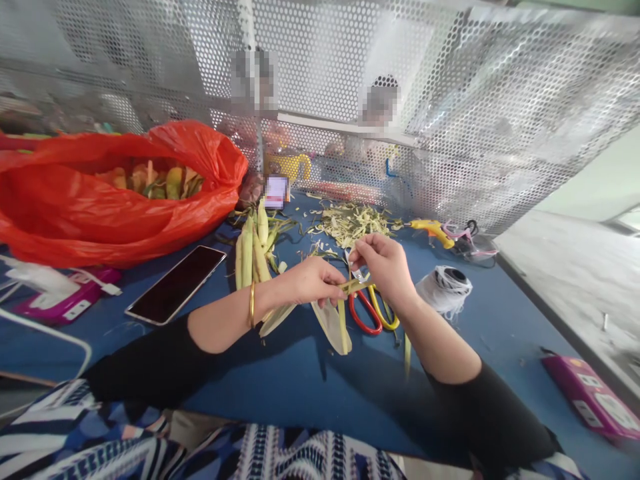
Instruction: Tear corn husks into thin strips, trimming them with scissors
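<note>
My left hand (320, 281), with a gold bangle at the wrist, pinches a folded green corn husk strip (356, 285) between thumb and fingers. Just to its right and slightly higher, my right hand (383, 260) has thumb and fingertips closed together; what they grip is too small to make out. Beneath both hands lie scissors with one red and one yellow handle (367, 315), their blades partly covered. A pale, wide husk leaf (330, 328) hangs or lies below my left hand; which, I cannot tell. Beyond my left forearm rests a bundle of husks (249, 250).
Husk scraps (353, 223) lie heaped behind my hands. A red plastic bag (120, 233), a phone (175, 285) and a purple pack (75, 297) occupy the left. On the right are white thread (445, 291), a yellow glue gun (434, 232) and another purple pack (593, 393). A perforated screen (320, 67) borders the back.
</note>
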Motion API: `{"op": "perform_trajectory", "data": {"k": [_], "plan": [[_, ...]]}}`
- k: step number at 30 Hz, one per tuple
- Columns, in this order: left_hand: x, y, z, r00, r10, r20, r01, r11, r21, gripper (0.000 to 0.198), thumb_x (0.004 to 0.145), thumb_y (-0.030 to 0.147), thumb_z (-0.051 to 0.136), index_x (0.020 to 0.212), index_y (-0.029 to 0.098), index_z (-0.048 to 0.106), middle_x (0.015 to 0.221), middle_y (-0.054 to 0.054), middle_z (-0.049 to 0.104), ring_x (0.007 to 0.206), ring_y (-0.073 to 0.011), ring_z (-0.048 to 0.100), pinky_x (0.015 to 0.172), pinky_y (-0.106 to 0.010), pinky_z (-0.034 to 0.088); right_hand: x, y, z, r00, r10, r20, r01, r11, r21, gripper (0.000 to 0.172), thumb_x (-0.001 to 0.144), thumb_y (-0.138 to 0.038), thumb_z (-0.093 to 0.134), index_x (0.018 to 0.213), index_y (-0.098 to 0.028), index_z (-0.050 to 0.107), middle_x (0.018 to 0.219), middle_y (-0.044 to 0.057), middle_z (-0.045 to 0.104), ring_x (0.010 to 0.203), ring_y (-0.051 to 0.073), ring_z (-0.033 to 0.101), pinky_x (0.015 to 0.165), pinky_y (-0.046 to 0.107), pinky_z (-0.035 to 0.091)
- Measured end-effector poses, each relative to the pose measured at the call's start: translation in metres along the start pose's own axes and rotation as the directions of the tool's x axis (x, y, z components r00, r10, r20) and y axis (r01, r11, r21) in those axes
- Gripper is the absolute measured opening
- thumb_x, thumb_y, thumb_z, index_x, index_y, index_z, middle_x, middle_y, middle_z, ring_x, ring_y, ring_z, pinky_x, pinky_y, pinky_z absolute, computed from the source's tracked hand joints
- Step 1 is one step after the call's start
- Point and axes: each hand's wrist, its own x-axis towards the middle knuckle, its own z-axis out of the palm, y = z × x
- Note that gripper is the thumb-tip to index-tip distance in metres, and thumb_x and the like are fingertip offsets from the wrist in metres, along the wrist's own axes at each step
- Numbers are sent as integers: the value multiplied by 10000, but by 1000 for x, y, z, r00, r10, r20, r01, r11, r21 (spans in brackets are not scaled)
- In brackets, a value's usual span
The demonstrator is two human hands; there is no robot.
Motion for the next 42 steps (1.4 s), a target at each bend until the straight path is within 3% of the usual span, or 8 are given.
{"op": "perform_trajectory", "data": {"k": [7,14,24,27,29,32,38,42], "plan": [[-3,5,-7,996,-17,93,17,1000,-2,199,689,222,651,500,174,616,495,21,576,439,-74,463,447,-183,354,-5,0,10,999,-46,-12,47,995,88,152,792,-324,554,709,-201,522,596,-5,650,500,116,606,559,262,509],[0,3,2,993,-98,-70,88,987,-134,221,672,318,707,526,168,634,502,17,557,448,-74,424,442,-200,326,-9,5,11,987,-153,54,152,988,19,145,852,-333,530,774,-211,513,707,13,688,655,145,672,651,287,537],[1,5,13,962,-130,-241,71,968,-241,170,699,225,671,541,165,660,451,35,497,427,-64,381,434,-207,281,-7,5,6,950,-289,118,294,955,-26,98,876,-310,496,870,-216,523,766,10,670,718,144,654,692,286,508],[1,11,7,937,-149,-317,52,954,-294,185,708,237,686,541,163,656,464,31,509,444,-63,406,441,-199,298,4,1,-12,914,-384,132,406,879,-249,147,852,-285,546,975,-211,574,847,34,684,800,170,649,750,309,480],[1,13,3,920,-177,-350,52,940,-338,206,715,225,689,527,158,639,470,22,526,446,-63,431,447,-195,315,10,-1,-26,852,-419,315,518,765,-382,110,852,-288,571,890,-204,632,869,47,694,841,183,638,796,316,448],[2,11,-1,915,-214,-343,65,915,-398,178,732,189,677,560,152,654,488,9,566,446,-68,478,471,-196,366,17,-2,-38,774,-365,518,588,718,-372,201,889,-291,543,760,-193,661,749,28,678,720,151,608,696,263,428],[6,-2,-3,931,-226,-286,86,898,-432,140,726,180,705,593,148,679,516,-2,612,445,-72,512,490,-203,414,21,7,-33,796,-349,495,588,639,-496,238,872,-182,568,654,-178,664,633,13,656,614,122,561,628,239,379],[5,1,-3,907,-300,-294,126,862,-491,107,724,170,708,624,135,696,529,-22,629,472,-93,553,522,-221,444,15,-1,-33,798,-446,406,599,510,-618,173,897,-204,563,806,-190,709,815,50,722,755,173,614,760,310,403]]}}
